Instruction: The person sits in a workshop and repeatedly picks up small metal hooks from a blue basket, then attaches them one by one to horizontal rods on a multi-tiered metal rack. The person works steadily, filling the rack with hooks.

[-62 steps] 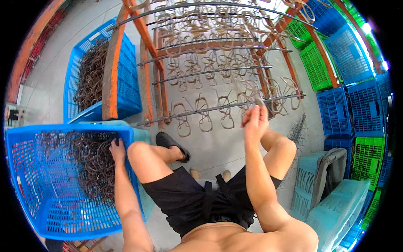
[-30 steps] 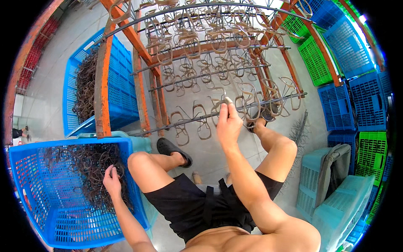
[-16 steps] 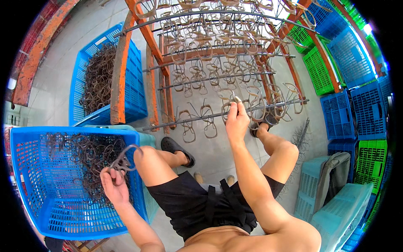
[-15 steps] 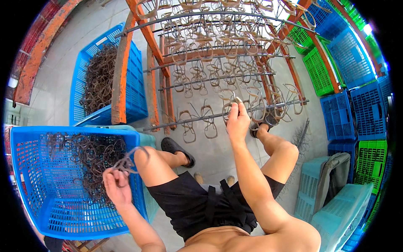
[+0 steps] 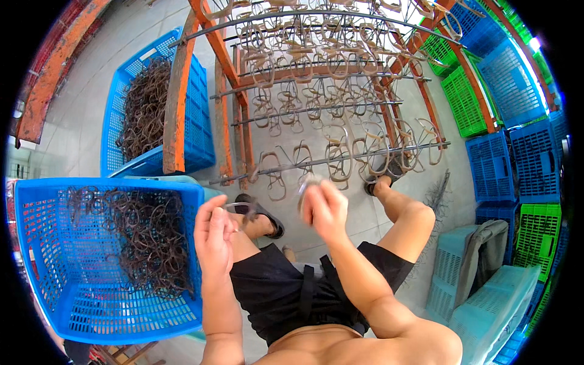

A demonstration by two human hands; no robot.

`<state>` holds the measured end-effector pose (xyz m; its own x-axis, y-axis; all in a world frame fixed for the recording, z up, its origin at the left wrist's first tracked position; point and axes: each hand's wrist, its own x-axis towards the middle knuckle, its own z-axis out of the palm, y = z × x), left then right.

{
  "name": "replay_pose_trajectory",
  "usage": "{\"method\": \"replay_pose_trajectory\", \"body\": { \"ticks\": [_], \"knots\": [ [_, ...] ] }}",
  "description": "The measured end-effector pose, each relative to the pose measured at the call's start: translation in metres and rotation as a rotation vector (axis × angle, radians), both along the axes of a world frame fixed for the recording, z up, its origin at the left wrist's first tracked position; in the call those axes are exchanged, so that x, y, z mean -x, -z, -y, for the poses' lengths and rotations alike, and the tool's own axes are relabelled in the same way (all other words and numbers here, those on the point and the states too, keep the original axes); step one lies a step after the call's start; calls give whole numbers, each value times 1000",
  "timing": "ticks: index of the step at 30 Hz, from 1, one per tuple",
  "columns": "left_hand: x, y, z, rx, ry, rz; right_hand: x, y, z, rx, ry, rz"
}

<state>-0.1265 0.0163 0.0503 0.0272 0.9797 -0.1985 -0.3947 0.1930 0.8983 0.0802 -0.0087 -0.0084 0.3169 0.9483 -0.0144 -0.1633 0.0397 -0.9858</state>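
Note:
My left hand (image 5: 214, 237) is raised by the right rim of the near blue crate (image 5: 198, 267). Its fingers pinch a dark looped wire piece (image 5: 248, 210), which is smeared by motion. My right hand (image 5: 325, 208) is curled in front of the lowest rod (image 5: 316, 162), apart from it. Something pale and brownish shows at its fingertips, too blurred to make out. Thin grey-brown looped pieces (image 5: 339, 157) hang from that rod, several close together on its right half and a couple farther left. Tangled dark looped pieces (image 5: 152, 237) lie in the near crate.
An orange rack (image 5: 176, 121) carries more rods full of hanging loops. Behind the near crate, another blue crate (image 5: 198, 103) holds a brown heap of loops. Stacked blue and green crates (image 5: 486, 167) line the right side. Teal crates (image 5: 450, 274) stand near my right leg.
My right hand has come back from the lowest rod toward me; a looped piece now hangs where it was. My left hand has moved right, from over the crate, with a looped piece.

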Motion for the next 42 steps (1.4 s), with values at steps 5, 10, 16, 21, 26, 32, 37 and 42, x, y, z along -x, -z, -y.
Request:
{"method": "replay_pose_trajectory", "body": {
  "ticks": [5, 10, 16, 21, 26, 32, 37, 42],
  "knots": [
    [26, 7, 2, -43, -10, -387, 19, 36, -60, 100, 487, -176],
    [76, 13, 9, -18, -29, -835, 22, 41, -74, 154, 505, -147],
    [77, 6, 17, 62, -133, -598, 23, 44, -76, 176, 469, -103],
    [80, 13, 24, 3, -88, -245, 39, 39, -76, 138, 472, 326],
    [69, 25, 24, -10, -71, -126, 36, 46, -77, 108, 501, 465],
    [41, 28, 16, 20, 40, -43, 35, 42, -77, 114, 471, 574],
    [34, 28, 12, 50, 26, -66, 41, 46, -79, 67, 541, 578],
    [32, 30, 16, 63, 28, -68, 38, 46, -78, 88, 498, 562]
  ]
}}
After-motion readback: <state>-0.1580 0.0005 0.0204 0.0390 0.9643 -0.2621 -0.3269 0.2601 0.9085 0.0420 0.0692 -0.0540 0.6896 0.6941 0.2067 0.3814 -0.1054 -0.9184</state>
